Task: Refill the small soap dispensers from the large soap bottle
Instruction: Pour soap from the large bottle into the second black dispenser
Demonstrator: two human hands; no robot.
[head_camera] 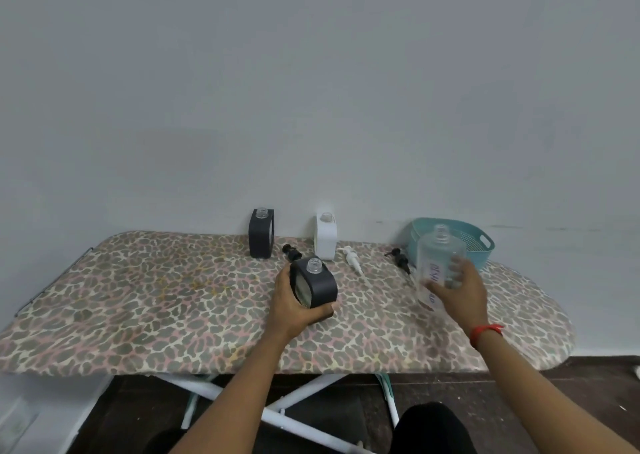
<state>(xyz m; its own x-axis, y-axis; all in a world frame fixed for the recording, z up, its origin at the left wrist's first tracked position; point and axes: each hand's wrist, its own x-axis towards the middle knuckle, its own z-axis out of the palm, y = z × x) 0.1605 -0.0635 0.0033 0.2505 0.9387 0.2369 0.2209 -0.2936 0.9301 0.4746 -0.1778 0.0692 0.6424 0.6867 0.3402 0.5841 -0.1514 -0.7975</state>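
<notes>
Our left hand [294, 309] grips a black dispenser [315, 285], with fingers curled round it; the dispenser leans a bit and its clear neck is open on top; we cannot tell if it touches the board [138, 297] under it. Our right hand [457, 292] grips the bottle [437, 256], fingers curled round its clear side; the bottle has no cap, and it leans a little; a red band [486, 330] sits on that wrist.

Just past the left hand lies a black pump [292, 252]; further past it stand a far black dispenser [262, 233] and a white dispenser [326, 235], both with open necks, near the wall. Between our two hands, a bit further away, lies a white pump [353, 257]; a second black pump [400, 257] lies just left of the bottle. Behind the right hand sits a blue-green basket [481, 256]; the bottle hides part of it.
</notes>
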